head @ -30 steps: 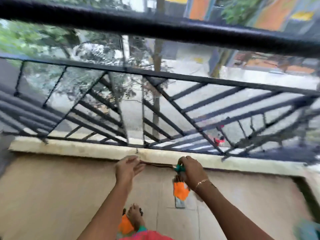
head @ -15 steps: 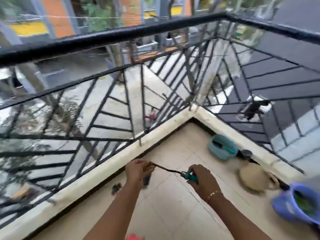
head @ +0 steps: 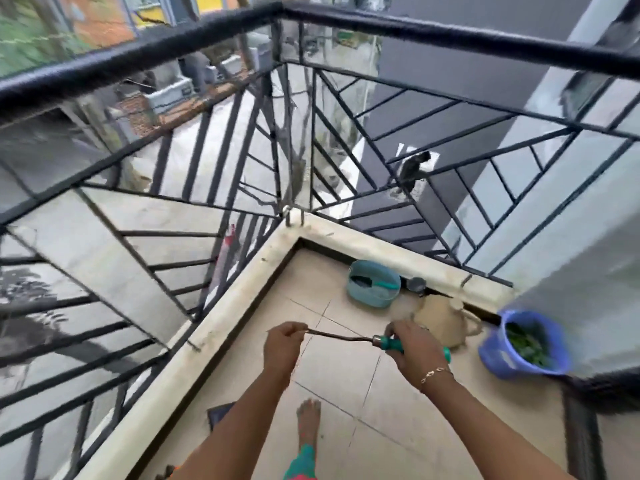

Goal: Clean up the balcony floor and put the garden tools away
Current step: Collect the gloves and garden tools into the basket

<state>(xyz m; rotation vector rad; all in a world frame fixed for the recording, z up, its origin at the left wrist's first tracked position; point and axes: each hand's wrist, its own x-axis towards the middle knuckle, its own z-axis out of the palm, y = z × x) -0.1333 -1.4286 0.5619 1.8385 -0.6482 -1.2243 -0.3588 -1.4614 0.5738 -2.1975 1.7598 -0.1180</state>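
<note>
Hidden: tool (head: 341, 337) tip inside left hand (head: 284, 344) grip.
Right hand (head: 414, 348): clenched on teal handle.
Tool: held above floor (head: 346, 393), lying left-right, metal end left.
Far right: blurred bucket (head: 372, 284), pot (head: 523, 344).

Tool tip: hidden inside the closed left hand (head: 284, 344) | handle (head: 389, 344): mostly covered by the right hand (head: 417, 348) | teal tub (head: 372, 284): contents too small to identify | blue pot (head: 523, 344): motion-blurred, greenery indistinct | tan object (head: 446, 318): blurred, unidentifiable | dark item (head: 220, 414): partly behind the left forearm
</note>
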